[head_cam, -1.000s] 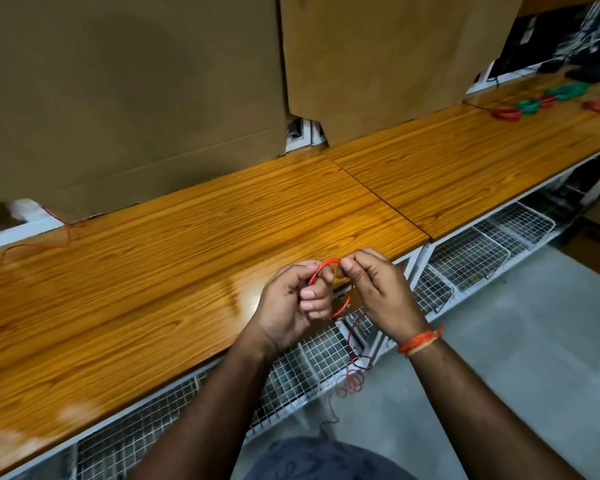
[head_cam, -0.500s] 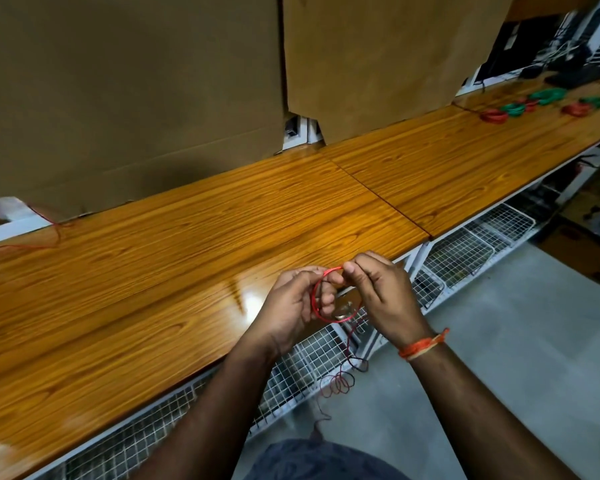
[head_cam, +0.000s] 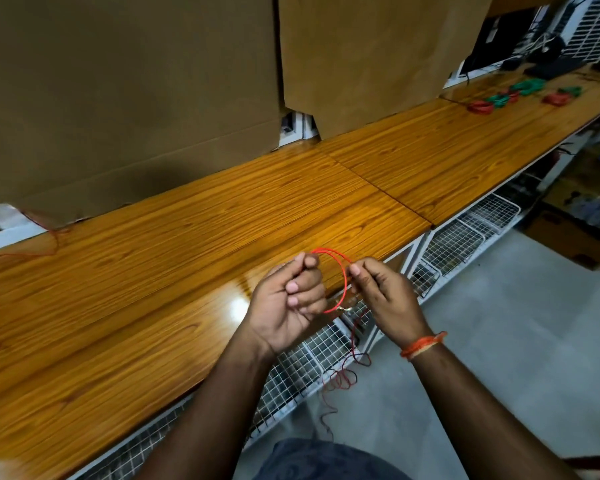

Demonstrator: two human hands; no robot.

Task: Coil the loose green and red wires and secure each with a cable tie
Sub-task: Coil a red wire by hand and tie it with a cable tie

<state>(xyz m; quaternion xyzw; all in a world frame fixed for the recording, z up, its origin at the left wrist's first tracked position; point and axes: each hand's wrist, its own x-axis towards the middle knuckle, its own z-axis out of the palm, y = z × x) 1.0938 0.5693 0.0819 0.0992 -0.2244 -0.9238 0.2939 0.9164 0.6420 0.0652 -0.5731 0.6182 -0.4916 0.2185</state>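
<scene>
- Wooden surface [head_cam: 187, 271] is running across the frame, with cardboard [head_cam: 118, 98] standing behind it.
- Left hand [head_cam: 288, 303] is curling its grip around the red wire [head_cam: 344, 275] at lower centre.
- Right hand [head_cam: 383, 296] is pinching the same loop.
- Finished coils [head_cam: 499, 98] are lying at upper right.

Bench [head_cam: 174, 271]: wood-grain top, orange-brown, glossy, with a bright specular glare just left of the hands; underneath, white wire-mesh baskets [head_cam: 465, 237] of coated metal. Upper frame: matt brown cardboard sheets [head_cam: 129, 91], smooth, with a faint crease line; floor [head_cam: 499, 341] at lower right is grey, matt, concrete-like. Red wire [head_cam: 342, 271] has a thin, smooth, plastic-looking sheath with a small metallic tip at its lower end; the wristband [head_cam: 423, 344] at right looks like orange woven thread.
</scene>
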